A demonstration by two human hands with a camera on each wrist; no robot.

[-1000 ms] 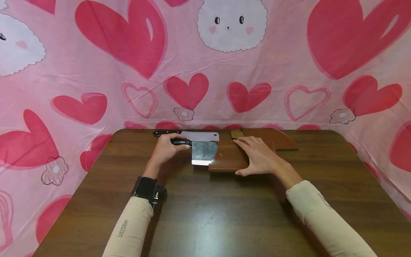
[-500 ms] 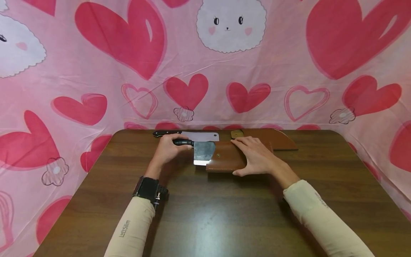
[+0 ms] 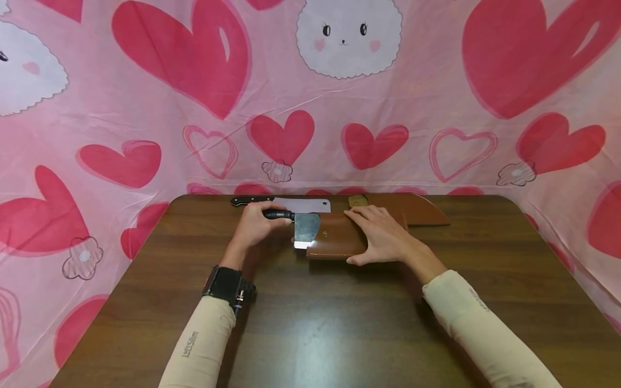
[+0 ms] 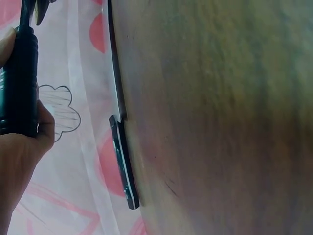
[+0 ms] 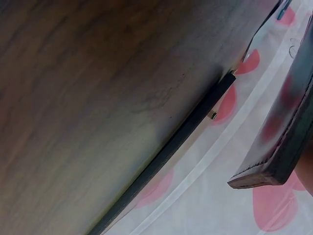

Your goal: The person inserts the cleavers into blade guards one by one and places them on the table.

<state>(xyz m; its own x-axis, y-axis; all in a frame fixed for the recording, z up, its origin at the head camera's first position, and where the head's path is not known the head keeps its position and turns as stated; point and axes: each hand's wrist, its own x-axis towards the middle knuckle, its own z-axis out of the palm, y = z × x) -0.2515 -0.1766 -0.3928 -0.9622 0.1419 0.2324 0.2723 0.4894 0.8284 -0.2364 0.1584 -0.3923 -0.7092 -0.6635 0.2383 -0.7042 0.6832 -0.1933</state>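
In the head view my left hand (image 3: 257, 226) grips the black handle (image 3: 278, 214) of a cleaver (image 3: 306, 229). Part of its dark blade with a bright edge shows; the rest is hidden inside a brown leather sheath (image 3: 337, 240). My right hand (image 3: 383, 237) holds that sheath near its closed end, fingers along the far side and thumb at the near edge. The left wrist view shows thumb and fingers around the handle (image 4: 19, 83). In the right wrist view the held sheath (image 5: 281, 147) is raised off the table.
A second cleaver (image 3: 305, 205) with a black riveted handle (image 3: 252, 201) lies along the table's (image 3: 310, 323) back edge. To its right lies a larger brown sheath (image 3: 424, 210) with a snap strap (image 3: 358, 201). A pink heart-patterned cloth (image 3: 310, 91) hangs behind.
The right hand has moved the sheath slightly left over the cleaver, so less blade shows. The left hand, with the handle, has shifted slightly right.
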